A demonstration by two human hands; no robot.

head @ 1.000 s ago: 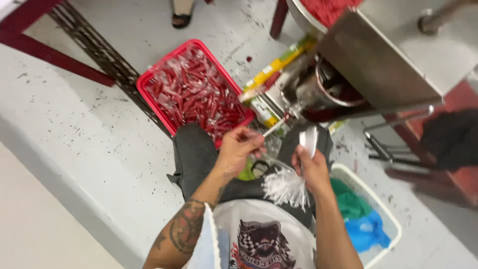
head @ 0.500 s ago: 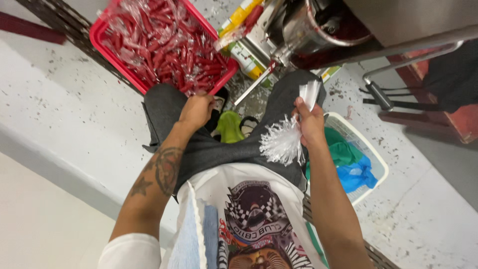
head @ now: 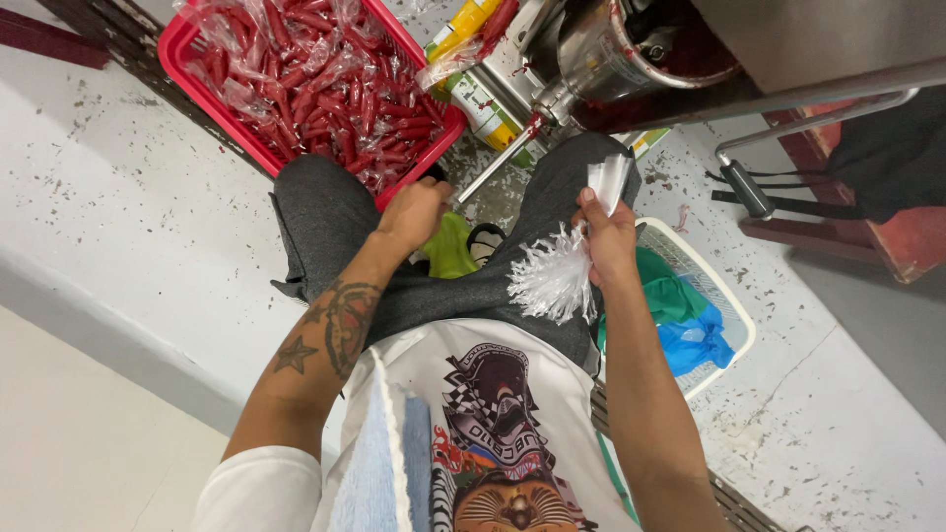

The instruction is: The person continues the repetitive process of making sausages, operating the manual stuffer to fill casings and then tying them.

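Observation:
I sit with my knees apart before a steel filling machine (head: 631,49) whose thin spout (head: 498,163) points down between my legs. My right hand (head: 606,232) grips a bunch of clear plastic bags (head: 557,276), their frilly ends hanging below my fist and flat ends sticking up. My left hand (head: 414,212) rests by my left knee, next to the corner of a red crate (head: 197,59) full of red-filled plastic tubes (head: 315,89). I cannot tell whether its curled fingers hold anything.
A white basket (head: 729,315) with green and blue cloths stands at my right. A green object (head: 451,246) lies between my legs. Yellow-green bottles (head: 473,20) lean by the machine. A metal handle bar (head: 749,187) juts out at right. The floor is speckled concrete.
The view has tipped down towards my lap. My left hand has come away from the spout and dropped towards my left knee. My right hand still holds the bags.

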